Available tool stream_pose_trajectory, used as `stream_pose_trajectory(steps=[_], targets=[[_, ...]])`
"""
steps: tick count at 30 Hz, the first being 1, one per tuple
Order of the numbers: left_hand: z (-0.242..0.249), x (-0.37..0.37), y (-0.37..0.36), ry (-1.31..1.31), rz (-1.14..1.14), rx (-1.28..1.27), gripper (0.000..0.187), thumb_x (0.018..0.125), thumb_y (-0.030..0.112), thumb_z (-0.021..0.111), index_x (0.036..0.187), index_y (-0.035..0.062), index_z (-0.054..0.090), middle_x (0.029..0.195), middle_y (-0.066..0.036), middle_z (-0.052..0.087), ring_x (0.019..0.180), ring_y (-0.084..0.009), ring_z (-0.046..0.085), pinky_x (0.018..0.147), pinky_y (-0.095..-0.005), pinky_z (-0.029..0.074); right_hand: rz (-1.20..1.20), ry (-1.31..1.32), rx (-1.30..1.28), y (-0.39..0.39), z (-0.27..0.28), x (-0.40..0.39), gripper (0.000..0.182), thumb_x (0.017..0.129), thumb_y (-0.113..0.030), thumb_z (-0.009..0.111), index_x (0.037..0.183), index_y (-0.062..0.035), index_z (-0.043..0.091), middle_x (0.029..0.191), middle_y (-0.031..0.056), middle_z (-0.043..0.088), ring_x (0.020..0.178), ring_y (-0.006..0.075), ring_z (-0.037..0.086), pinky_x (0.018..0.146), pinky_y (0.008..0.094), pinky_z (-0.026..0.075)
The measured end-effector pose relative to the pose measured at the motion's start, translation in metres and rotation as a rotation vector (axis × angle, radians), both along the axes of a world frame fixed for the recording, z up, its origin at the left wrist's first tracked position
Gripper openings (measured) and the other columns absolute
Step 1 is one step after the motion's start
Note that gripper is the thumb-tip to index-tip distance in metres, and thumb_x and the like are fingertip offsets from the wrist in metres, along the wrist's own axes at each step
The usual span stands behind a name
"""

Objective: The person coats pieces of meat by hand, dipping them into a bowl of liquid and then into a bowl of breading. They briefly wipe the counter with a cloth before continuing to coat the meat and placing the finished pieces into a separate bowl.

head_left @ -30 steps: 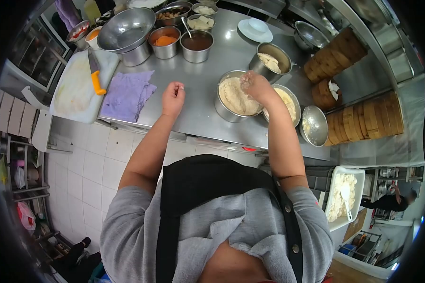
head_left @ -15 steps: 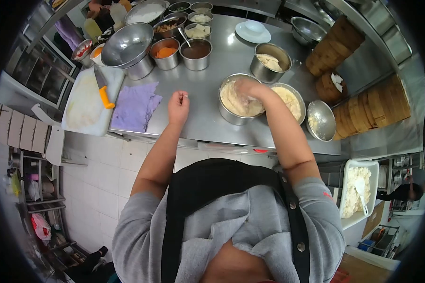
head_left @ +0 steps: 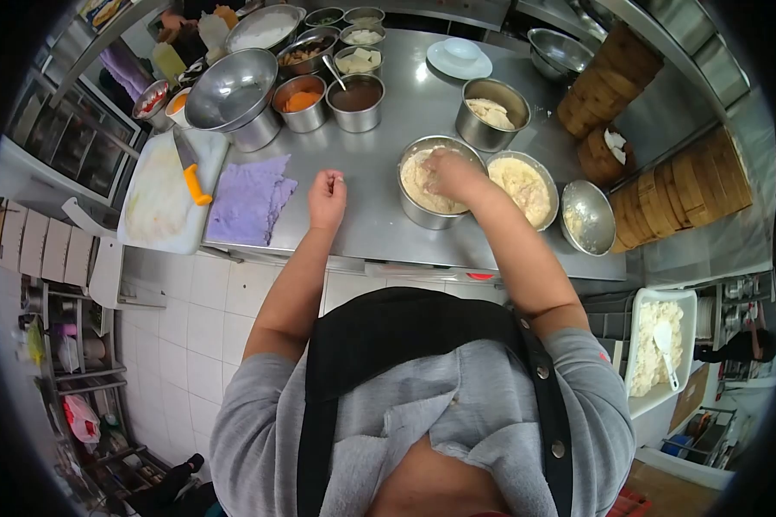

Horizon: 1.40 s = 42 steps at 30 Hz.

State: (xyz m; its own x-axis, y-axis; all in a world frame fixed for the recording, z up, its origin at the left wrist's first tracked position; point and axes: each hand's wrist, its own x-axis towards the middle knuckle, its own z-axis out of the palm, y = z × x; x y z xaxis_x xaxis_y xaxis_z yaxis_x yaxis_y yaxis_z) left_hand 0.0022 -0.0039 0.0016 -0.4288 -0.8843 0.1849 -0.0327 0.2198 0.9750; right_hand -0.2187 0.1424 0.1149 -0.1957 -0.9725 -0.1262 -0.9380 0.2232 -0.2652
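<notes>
My right hand [head_left: 450, 175] reaches down into a steel pot [head_left: 409, 207] of pale, crumbly filling [head_left: 421, 188] and its fingers are dug into the mass. My left hand [head_left: 327, 197] hovers over the steel counter [head_left: 362, 146] with its fingers curled closed; whether something small sits inside the fist I cannot tell. A second steel bowl of pale mixture [head_left: 521, 186] sits just right of the pot. Another pot with pale pieces [head_left: 492, 114] stands behind them.
A purple cloth [head_left: 250, 198] and a white cutting board [head_left: 159, 194] with an orange-handled knife [head_left: 191, 168] lie at the left. Several bowls of sauces and ingredients [head_left: 357, 93] fill the back. Bamboo steamers [head_left: 681, 194] stack at the right. A white tub with a spoon [head_left: 660, 345] sits lower right.
My right hand came down from above the pot's rim and pushed into the filling. My left hand stayed closed in about the same spot over the counter.
</notes>
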Motion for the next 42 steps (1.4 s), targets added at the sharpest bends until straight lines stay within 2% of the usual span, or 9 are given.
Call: stream_pose_trajectory(steps=[6,12,18,22,25,29,32,38,42], targets=[[-0.007,-0.001,-0.004,-0.001,0.009,-0.018,0.006,0.092,0.010,0.052,0.097,0.0064,0.053,0.072,0.003,0.051,0.057,-0.0042,0.046,0.047,-0.0199,0.040,-0.143,-0.055,0.032,0.004,0.018,0.016,0.044,0.073,-0.021,0.072,0.114,-0.0075,0.063,0.115,0.0174,0.057,0.105,0.0321,0.056,0.092,0.0384,0.044],[-0.005,0.001,-0.003,-0.013,0.022,-0.019,0.007,0.092,0.011,0.052,0.098,0.0059,0.053,0.073,0.002,0.052,0.058,-0.0045,0.048,0.047,-0.0207,0.042,-0.107,-0.310,-0.288,0.016,0.016,-0.009,0.038,0.076,-0.018,0.068,0.112,-0.0059,0.062,0.112,0.0185,0.060,0.105,0.0336,0.057,0.092,0.0374,0.044],[0.014,0.001,0.010,0.035,0.030,0.073,0.008,0.091,0.009,0.054,0.095,0.0030,0.055,0.074,0.001,0.054,0.059,-0.0055,0.049,0.051,-0.0225,0.043,-0.248,-0.623,0.074,0.012,0.012,0.002,0.027,0.077,-0.017,0.058,0.100,-0.0026,0.060,0.103,0.0191,0.063,0.097,0.0324,0.059,0.084,0.0370,0.045],[0.005,0.000,0.000,0.005,0.015,0.004,0.009,0.092,0.011,0.052,0.098,0.0046,0.054,0.075,0.002,0.053,0.059,-0.0048,0.048,0.048,-0.0208,0.042,-0.145,-0.546,0.067,-0.004,0.014,-0.013,0.023,0.079,-0.013,0.054,0.098,-0.0010,0.061,0.101,0.0186,0.064,0.089,0.0314,0.062,0.078,0.0372,0.048],[0.002,0.001,0.001,0.008,0.013,-0.014,0.009,0.092,0.011,0.052,0.099,0.0045,0.054,0.074,0.002,0.053,0.059,-0.0048,0.048,0.048,-0.0206,0.042,-0.309,-0.869,-0.018,-0.003,0.043,0.000,0.021,0.087,-0.012,0.049,0.104,-0.0016,0.057,0.089,0.0093,0.061,0.069,0.0188,0.060,0.058,0.0301,0.049],[-0.006,0.001,-0.004,0.008,0.003,-0.043,0.010,0.092,0.011,0.052,0.100,0.0045,0.053,0.075,0.002,0.053,0.058,-0.0049,0.047,0.048,-0.0203,0.041,-0.135,-0.249,-0.015,-0.021,-0.030,-0.020,0.028,0.083,-0.013,0.054,0.107,0.0014,0.056,0.103,0.0181,0.063,0.092,0.0263,0.062,0.078,0.0339,0.049],[-0.002,0.002,-0.001,0.007,0.011,-0.016,0.010,0.092,0.011,0.052,0.100,0.0049,0.053,0.075,0.002,0.052,0.058,-0.0049,0.047,0.048,-0.0205,0.041,-0.209,-0.376,0.103,-0.016,0.013,-0.013,0.037,0.084,-0.018,0.054,0.116,0.0000,0.054,0.118,0.0207,0.058,0.108,0.0319,0.058,0.089,0.0398,0.047],[0.014,0.001,0.007,0.071,0.001,0.104,0.006,0.090,0.006,0.054,0.094,0.0028,0.056,0.075,0.000,0.056,0.062,-0.0050,0.049,0.053,-0.0211,0.041,-0.335,0.094,0.089,0.000,0.017,0.043,0.053,0.078,-0.020,0.065,0.122,0.0035,0.046,0.116,0.0225,0.058,0.110,0.0333,0.056,0.094,0.0394,0.045],[0.010,0.002,0.004,0.033,0.005,0.049,0.006,0.090,0.007,0.054,0.094,0.0023,0.056,0.076,0.000,0.056,0.062,-0.0051,0.048,0.053,-0.0215,0.041,-0.306,-0.040,0.094,0.002,0.029,0.027,0.050,0.076,-0.019,0.067,0.117,0.0045,0.050,0.114,0.0228,0.059,0.110,0.0326,0.056,0.093,0.0389,0.045]])
